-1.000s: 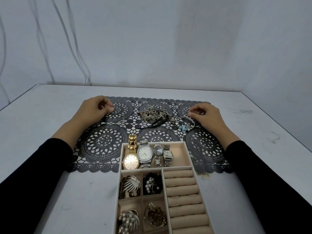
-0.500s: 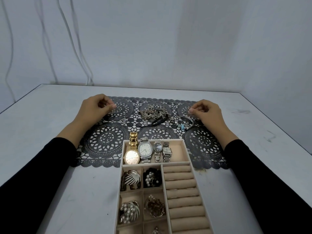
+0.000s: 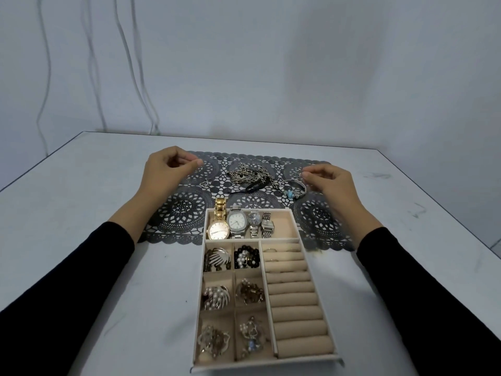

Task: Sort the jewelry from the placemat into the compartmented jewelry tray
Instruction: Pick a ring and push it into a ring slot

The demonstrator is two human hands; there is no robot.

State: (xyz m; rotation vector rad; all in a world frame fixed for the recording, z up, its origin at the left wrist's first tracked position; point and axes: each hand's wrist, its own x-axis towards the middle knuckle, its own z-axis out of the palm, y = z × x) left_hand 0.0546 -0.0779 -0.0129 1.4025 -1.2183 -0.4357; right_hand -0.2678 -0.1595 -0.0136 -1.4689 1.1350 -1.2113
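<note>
Head view, read left to right. My left hand [image 3: 165,172] hovers over the far left part of the dark lace placemat [image 3: 184,213], fingers curled with thumb and forefinger pinched together; whether anything small sits in that pinch I cannot tell. Just right of it a small heart-shaped pendant [image 3: 204,183] lies on the placemat. At centre rests a tangled heap of silver chains [image 3: 248,175] with a black band [image 3: 256,186] at its near edge. Further right lies a silver bracelet [image 3: 293,188] carrying blue beads. My right hand [image 3: 329,183] is beside it, fingers loosely curled, fingertips [image 3: 305,175] pinched close at the bracelet's far rim; contact is not clear. The beige jewelry tray [image 3: 295,232] sits on the grey bench [image 3: 81,240] nearer to me, its far end overlapping the placemat. Its far compartment holds a gold watch [image 3: 218,226] and three silver watches [image 3: 250,223] side by side. Six small compartments on its left hold brooches and beaded pieces; the padded ring rolls [image 3: 295,294] fill its right side, two thin rings in the farthest rolls. Both my sleeves are black.
</note>
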